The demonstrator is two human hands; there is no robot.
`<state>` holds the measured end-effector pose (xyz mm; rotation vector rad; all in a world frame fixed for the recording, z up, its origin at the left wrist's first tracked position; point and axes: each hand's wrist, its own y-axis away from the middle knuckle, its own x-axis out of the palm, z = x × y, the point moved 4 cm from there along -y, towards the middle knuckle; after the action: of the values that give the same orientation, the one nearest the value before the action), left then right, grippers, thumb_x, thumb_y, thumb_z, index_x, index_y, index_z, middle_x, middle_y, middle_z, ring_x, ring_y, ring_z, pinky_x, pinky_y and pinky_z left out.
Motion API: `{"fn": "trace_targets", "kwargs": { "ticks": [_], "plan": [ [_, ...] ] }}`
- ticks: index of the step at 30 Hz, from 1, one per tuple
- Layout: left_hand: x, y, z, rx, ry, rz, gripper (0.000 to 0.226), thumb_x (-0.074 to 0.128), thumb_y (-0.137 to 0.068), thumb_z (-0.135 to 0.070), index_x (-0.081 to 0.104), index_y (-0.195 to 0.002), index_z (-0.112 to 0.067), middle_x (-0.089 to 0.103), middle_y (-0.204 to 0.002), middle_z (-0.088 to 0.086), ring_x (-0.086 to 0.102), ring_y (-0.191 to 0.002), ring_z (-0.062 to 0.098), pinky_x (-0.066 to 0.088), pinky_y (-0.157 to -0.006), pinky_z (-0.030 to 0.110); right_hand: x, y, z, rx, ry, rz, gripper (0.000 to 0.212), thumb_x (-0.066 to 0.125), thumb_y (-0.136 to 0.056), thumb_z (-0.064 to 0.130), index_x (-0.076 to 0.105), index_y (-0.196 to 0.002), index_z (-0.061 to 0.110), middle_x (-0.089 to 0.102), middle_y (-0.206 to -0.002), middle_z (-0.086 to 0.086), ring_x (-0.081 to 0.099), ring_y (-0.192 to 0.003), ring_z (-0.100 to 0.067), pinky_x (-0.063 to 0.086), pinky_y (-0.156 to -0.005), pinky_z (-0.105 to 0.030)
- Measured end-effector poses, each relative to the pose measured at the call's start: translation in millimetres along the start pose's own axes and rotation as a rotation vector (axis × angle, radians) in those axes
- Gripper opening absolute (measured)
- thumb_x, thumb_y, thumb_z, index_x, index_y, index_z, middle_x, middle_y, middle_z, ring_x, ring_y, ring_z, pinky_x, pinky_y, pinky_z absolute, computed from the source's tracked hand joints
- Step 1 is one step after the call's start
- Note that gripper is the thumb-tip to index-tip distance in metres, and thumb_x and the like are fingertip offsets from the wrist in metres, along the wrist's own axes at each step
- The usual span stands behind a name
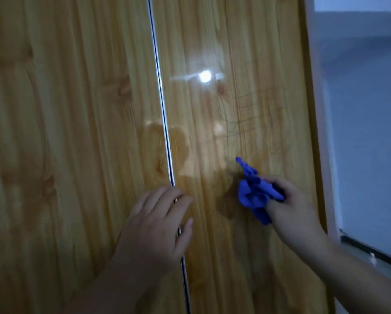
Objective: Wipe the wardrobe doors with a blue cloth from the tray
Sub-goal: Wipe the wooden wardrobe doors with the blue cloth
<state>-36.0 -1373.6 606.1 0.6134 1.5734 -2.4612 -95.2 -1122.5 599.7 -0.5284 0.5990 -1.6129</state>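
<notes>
Two glossy wood-grain wardrobe doors fill the view: the left door [65, 132] and the right door [235, 64], split by a thin metal seam [160, 103]. My right hand [292, 207] holds a crumpled blue cloth [255, 191] pressed against the right door, low and right of centre. My left hand [158, 223] lies flat with fingers apart across the seam, below and left of the cloth. Faint dark scribble marks [253, 109] show on the right door above the cloth. The tray is out of sight.
A bright light glare [204, 76] reflects off the right door. To the right of the wardrobe's edge [312, 132] is a pale blue-grey wall [366, 132], with a dark skirting line [371, 250] low down.
</notes>
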Motion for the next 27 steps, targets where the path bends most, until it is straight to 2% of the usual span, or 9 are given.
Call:
{"fn": "trace_targets", "kwargs": {
  "ticks": [5, 9, 12, 14, 16, 18, 20, 24, 27],
  "plan": [
    [-27, -75, 8, -0.042, -0.142, -0.040, 0.044, 0.050, -0.093, -0.040, 0.065, -0.129, -0.022, 0.061, -0.127, -0.002, 0.052, -0.120, 0.018, 0.038, -0.099, 0.035, -3, -74, 63, -0.247, 0.145, -0.087, 0.045, 0.061, -0.081, 0.000, 0.072, -0.112, 0.031, 0.066, -0.113, 0.007, 0.061, -0.104, -0.008, 0.052, -0.093, -0.034],
    [-54, -127, 32, -0.078, -0.242, -0.076, 0.041, 0.056, -0.094, -0.035, 0.066, -0.130, -0.018, 0.062, -0.130, 0.005, 0.057, -0.124, 0.027, 0.048, -0.095, 0.044, 1, -118, 111, -0.417, 0.217, -0.145, 0.045, 0.060, -0.077, 0.005, 0.071, -0.111, 0.032, 0.057, -0.103, 0.018, 0.056, -0.092, 0.000, 0.046, -0.085, -0.019],
    [-68, -145, 49, -0.151, -0.254, -0.122, 0.035, 0.058, -0.096, -0.026, 0.067, -0.129, -0.016, 0.062, -0.132, 0.006, 0.056, -0.127, 0.028, 0.048, -0.097, 0.046, 9, -147, 144, -0.515, 0.325, -0.172, 0.041, 0.059, -0.078, 0.009, 0.071, -0.114, 0.028, 0.055, -0.107, 0.010, 0.051, -0.094, -0.005, 0.036, -0.076, -0.008],
    [-68, -148, 55, -0.173, -0.265, -0.112, 0.033, 0.056, -0.097, -0.024, 0.067, -0.127, -0.016, 0.061, -0.132, 0.004, 0.055, -0.126, 0.027, 0.049, -0.097, 0.045, 21, -160, 162, -0.583, 0.424, -0.167, 0.042, 0.058, -0.080, 0.009, 0.070, -0.117, 0.025, 0.053, -0.108, 0.008, 0.049, -0.097, -0.007, 0.032, -0.074, -0.006],
    [-63, -146, 59, -0.163, -0.285, -0.093, 0.031, 0.058, -0.097, -0.023, 0.068, -0.126, -0.016, 0.061, -0.130, 0.003, 0.055, -0.123, 0.027, 0.050, -0.095, 0.043, 38, -168, 176, -0.670, 0.505, -0.153, 0.043, 0.058, -0.082, 0.006, 0.069, -0.120, 0.021, 0.054, -0.112, 0.004, 0.050, -0.105, -0.012, 0.035, -0.084, -0.012],
    [-58, -142, 62, -0.123, -0.313, -0.115, 0.030, 0.061, -0.096, -0.021, 0.069, -0.124, -0.014, 0.063, -0.128, 0.004, 0.059, -0.119, 0.028, 0.050, -0.093, 0.042, 56, -173, 184, -0.748, 0.578, -0.151, 0.042, 0.056, -0.085, 0.004, 0.069, -0.123, 0.016, 0.056, -0.119, -0.003, 0.050, -0.115, -0.022, 0.040, -0.091, -0.025],
    [-53, -140, 65, -0.091, -0.335, -0.158, 0.030, 0.061, -0.096, -0.021, 0.069, -0.123, -0.014, 0.064, -0.127, 0.005, 0.061, -0.116, 0.028, 0.053, -0.093, 0.042, 73, -174, 183, -0.795, 0.657, -0.167, 0.039, 0.056, -0.089, 0.005, 0.067, -0.125, 0.011, 0.057, -0.122, -0.011, 0.049, -0.116, -0.032, 0.043, -0.096, -0.035],
    [-44, -137, 68, -0.060, -0.364, -0.215, 0.033, 0.054, -0.098, -0.021, 0.066, -0.126, -0.010, 0.063, -0.130, 0.009, 0.060, -0.116, 0.031, 0.053, -0.096, 0.046, 95, -140, 153, -0.935, 0.735, -0.190, 0.039, 0.051, -0.088, 0.016, 0.068, -0.122, 0.007, 0.060, -0.114, -0.012, 0.051, -0.104, -0.034, 0.046, -0.093, -0.042],
    [-41, -135, 70, -0.048, -0.347, -0.242, 0.036, 0.052, -0.097, -0.019, 0.065, -0.129, -0.008, 0.063, -0.132, 0.009, 0.060, -0.118, 0.031, 0.054, -0.097, 0.046, 110, -93, 99, -0.997, 0.787, -0.093, 0.049, 0.069, -0.077, 0.009, 0.065, -0.126, 0.008, 0.062, -0.109, -0.011, 0.055, -0.100, -0.032, 0.052, -0.087, -0.045]
  ]
}}
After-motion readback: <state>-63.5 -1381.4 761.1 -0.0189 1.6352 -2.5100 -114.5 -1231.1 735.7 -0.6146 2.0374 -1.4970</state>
